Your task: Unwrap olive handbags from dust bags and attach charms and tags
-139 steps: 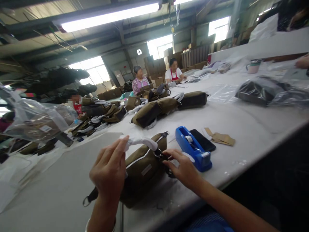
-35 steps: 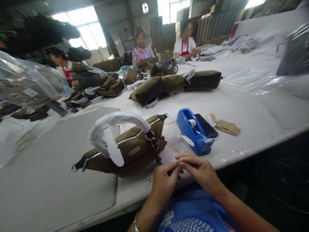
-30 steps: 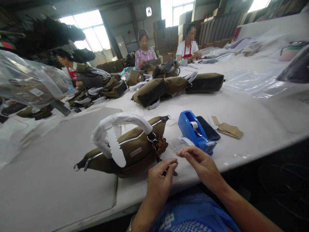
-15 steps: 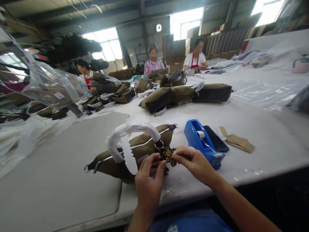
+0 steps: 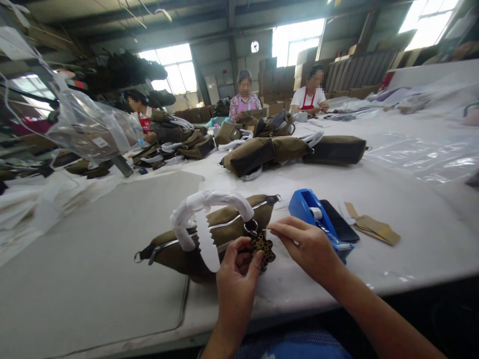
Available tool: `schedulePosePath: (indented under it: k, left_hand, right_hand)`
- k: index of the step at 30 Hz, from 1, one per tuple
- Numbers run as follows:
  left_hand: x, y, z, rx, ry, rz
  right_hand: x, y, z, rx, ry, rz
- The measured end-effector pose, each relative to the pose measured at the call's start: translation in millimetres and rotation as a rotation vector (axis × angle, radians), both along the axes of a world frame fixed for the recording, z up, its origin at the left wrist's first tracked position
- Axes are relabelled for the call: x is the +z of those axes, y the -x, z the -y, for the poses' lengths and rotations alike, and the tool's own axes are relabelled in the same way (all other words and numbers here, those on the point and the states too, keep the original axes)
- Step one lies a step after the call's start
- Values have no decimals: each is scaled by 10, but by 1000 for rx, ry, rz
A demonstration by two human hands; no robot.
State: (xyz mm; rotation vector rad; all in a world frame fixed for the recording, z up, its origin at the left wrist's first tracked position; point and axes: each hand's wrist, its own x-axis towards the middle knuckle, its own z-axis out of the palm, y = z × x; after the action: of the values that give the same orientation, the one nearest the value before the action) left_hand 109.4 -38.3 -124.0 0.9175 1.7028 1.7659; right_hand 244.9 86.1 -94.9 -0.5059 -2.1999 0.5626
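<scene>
An olive handbag (image 5: 224,223) with a silver zip stands on the table in front of me, its handle (image 5: 209,198) wrapped in white. From a metal ring at the handle's right end hangs a leopard-print charm (image 5: 264,249). My left hand (image 5: 239,271) pinches the charm between thumb and fingers, at the bag's right front. Just right of it, my right hand (image 5: 305,244) is closed in a pinch on a tiny pale, thin piece near the ring; its kind is too small to make out.
A blue tape dispenser (image 5: 314,214), a black phone-like slab (image 5: 339,219) and brown paper tags (image 5: 377,229) lie to the right. More olive bags (image 5: 288,152) lie farther back. A grey board (image 5: 93,279) covers the table's left. Several people work across the table.
My right hand has let go of the charm and moved up beside the ring, now pinching a thin pale piece. My left hand still holds the charm. The view has shifted slightly.
</scene>
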Motion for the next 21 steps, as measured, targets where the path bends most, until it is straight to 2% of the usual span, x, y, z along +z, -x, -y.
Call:
schedulePosePath:
  k: [4,9,12,17,19,21]
  left_hand:
    - [2,-11,16,1,-4,-5]
    - [1,-14,35,4,-4,10]
    - [-8,-19,32,7,5,-3]
    - [-37,-8,50,-22,10,-30]
    - [-20,30,75,-52,25,-96]
    - [29,93,93,-30,25,-261]
  right_hand:
    - [28,51,-30,-20,-162,92]
    - [32,73,-23,-17,-189,178]
    - [26,92,-25,22,-131,153]
    - [20,144,-78,102,58,76]
    - [19,166,-111,109,104,64]
    - [12,190,-143,123,126,50]
